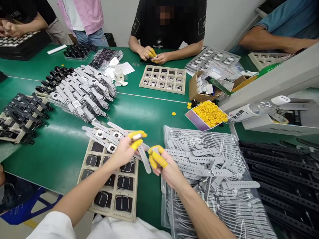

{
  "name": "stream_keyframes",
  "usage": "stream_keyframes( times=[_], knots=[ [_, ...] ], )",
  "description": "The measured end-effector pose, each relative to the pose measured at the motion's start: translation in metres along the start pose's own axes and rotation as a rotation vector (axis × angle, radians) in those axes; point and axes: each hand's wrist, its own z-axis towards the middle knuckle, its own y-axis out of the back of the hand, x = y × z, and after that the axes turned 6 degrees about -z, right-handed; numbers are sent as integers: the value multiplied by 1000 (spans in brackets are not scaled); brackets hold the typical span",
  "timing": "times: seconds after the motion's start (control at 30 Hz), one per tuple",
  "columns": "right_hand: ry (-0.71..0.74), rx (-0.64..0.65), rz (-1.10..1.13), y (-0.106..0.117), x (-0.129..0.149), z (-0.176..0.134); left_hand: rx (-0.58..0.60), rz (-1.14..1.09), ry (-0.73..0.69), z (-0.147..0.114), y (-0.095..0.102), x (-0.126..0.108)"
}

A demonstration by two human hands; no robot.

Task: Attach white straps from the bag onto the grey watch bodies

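My left hand [126, 149], with yellow finger cots on its fingertips, pinches a small smartwatch [137, 136]. A grey strap [144, 160] hangs down from that watch. Close on the right, my right hand [165, 164] also wears yellow finger cots and is closed on a grey strap piece [155, 150], mostly covered by the fingers. Under my left forearm lies a beige tray [136, 199] holding square black watch faces [124, 183]. Several watches with grey straps [99, 133] rest across its far end. A plastic bag of loose grey straps [211, 172] lies beside my right hand.
Yellow finger cots [209, 113] fill a small box. Grey-strapped watches [84, 89] are stacked at the left, near black-strapped ones [22, 113]. Black straps [281, 179] lie far right, below a bottle [256, 108]. Across the table, a person [169, 30] works behind another tray [163, 87].
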Motion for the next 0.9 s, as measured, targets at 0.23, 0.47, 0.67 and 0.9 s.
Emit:
stream_keyframes(
  times=[0.23,0.47,0.67,0.9],
  knots=[
    [-27,70,10,-6,-3,-1,315,538,-425,-11,-9,14],
    [-40,37,197,-10,0,0,281,587,-449,-12,-8,9],
    [-66,6,233,-7,2,0,396,648,-394,-15,-8,-4],
    [-112,16,136,-5,0,0,443,1050,-409,-13,-9,-12]
  ],
)
